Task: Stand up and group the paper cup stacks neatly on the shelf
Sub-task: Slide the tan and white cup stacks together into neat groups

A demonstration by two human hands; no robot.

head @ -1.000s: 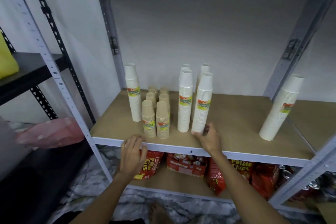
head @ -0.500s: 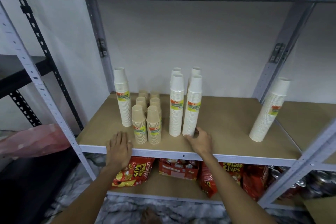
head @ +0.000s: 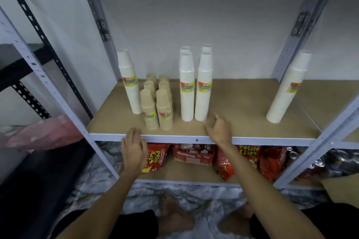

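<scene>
You have six brown cup stacks (head: pixel 156 106) clustered upright on the shelf (head: pixel 242 103). One white cup stack (head: pixel 130 83) stands just left of them, four white stacks (head: pixel 194 87) just right, and a lone white stack (head: pixel 287 89) well apart rightward.

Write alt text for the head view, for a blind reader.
A person's open right hand is by the base of four tall white cup stacks grouped mid-shelf; the left hand rests on the shelf's front edge. Six short brown stacks and one white stack stand left, another white stack far right.

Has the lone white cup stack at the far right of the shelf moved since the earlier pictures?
No. The lone white stack still stands in the same spot beside the right rear post.
</scene>
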